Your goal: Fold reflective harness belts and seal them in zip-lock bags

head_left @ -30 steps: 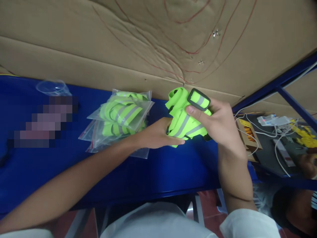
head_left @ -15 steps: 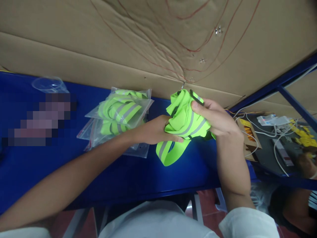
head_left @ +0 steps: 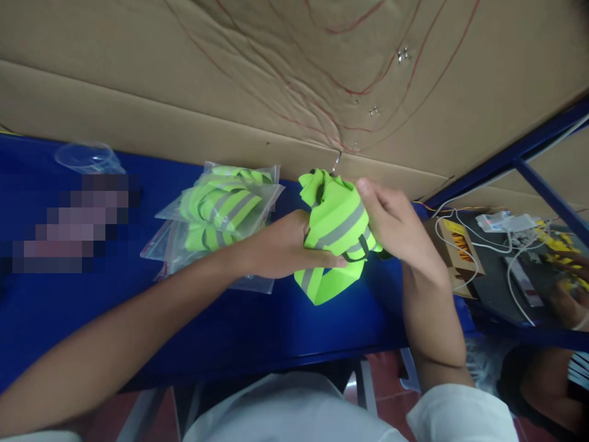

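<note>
A bunched neon-green reflective strap (head_left: 338, 212) with grey stripes and black fittings is held above the blue table. My left hand (head_left: 285, 245) grips it from the left, thumb lying across its lower front. On the other side my right hand (head_left: 391, 218) is closed against the strap's right edge, its fingertips partly hidden behind the fabric. One loop of the strap hangs below my hands. Left of it, clear zip bags (head_left: 221, 209) holding similar green straps lie in a pile, partly behind my left forearm.
The blue table (head_left: 294, 331) backs onto a brown cardboard wall (head_left: 138, 92) with red wires. A clear plastic cup (head_left: 89, 158) lies at the far left near a blurred patch. To the right are a cardboard box (head_left: 458, 248), white cables, yellow pieces and another person's hand (head_left: 570, 301).
The strap has been gathered and turned, with a broad green face now in front. My right hand has shifted its hold along the right edge; the black fitting has left the top.
</note>
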`<state>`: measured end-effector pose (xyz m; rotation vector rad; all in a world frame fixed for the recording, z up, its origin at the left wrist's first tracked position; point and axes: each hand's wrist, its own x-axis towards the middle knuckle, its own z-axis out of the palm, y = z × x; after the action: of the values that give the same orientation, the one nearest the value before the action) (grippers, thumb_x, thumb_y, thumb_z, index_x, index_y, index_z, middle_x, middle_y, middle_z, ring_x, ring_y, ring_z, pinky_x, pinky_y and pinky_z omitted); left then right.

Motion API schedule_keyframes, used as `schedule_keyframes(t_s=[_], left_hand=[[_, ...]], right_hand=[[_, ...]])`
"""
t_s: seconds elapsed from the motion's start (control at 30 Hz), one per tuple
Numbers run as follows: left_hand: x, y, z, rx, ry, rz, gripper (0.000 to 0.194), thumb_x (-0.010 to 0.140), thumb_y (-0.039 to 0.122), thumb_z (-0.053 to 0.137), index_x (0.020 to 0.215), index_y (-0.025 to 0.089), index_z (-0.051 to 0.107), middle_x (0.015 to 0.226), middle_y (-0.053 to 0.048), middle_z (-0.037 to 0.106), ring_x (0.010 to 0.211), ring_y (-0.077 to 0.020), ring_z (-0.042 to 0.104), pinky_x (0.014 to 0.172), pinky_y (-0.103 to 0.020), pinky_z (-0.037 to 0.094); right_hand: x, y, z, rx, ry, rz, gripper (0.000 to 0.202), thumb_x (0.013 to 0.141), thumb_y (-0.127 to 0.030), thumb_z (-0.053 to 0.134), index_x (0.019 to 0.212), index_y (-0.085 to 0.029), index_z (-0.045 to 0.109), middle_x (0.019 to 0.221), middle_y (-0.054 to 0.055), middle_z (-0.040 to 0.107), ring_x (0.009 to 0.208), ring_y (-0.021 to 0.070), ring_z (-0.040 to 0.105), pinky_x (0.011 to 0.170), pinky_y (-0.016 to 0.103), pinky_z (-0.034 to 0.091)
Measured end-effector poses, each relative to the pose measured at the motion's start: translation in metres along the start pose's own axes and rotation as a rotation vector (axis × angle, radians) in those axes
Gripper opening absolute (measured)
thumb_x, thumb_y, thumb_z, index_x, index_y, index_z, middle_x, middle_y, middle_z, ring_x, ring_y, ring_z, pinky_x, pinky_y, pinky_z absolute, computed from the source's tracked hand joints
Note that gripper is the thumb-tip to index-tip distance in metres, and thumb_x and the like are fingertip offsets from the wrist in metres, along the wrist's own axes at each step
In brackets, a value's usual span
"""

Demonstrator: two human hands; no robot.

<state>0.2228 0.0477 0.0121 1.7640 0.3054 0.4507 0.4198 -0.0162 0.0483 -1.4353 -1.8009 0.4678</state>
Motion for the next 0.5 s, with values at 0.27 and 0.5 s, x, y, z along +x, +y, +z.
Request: schedule_keyframes(t_s=[0.27, 0.5], left_hand=[[-0.004, 0.002, -0.001, 0.11, 0.057, 0.076, 0.038, 0.086, 0.032, 0.076, 0.12, 0.018, 0.067, 0.116, -0.001, 0.073, 0.107, -0.0196, 0.067, 0.096, -0.029, 0.054], [-0.001, -0.004, -0.007, -0.093, -0.122, -0.002, 0.035, 0.08, 0.04, 0.081, 0.104, 0.018, 0.068, 0.1, -0.004, 0.073, 0.094, -0.0206, 0.068, 0.082, -0.029, 0.056]], right_hand=[[-0.01, -0.017, -0.01, -0.061, -0.25, -0.008, 0.068, 0.099, -0.06, 0.058, 0.156, -0.024, 0.047, 0.14, 0.007, 0.066, 0.117, 0.0274, 0.067, 0.104, 0.041, 0.052], [-0.007, -0.02, 0.001, -0.089, -0.263, 0.037, 0.065, 0.094, -0.041, 0.065, 0.154, -0.023, 0.047, 0.134, 0.008, 0.069, 0.121, 0.0313, 0.065, 0.108, 0.046, 0.048]])
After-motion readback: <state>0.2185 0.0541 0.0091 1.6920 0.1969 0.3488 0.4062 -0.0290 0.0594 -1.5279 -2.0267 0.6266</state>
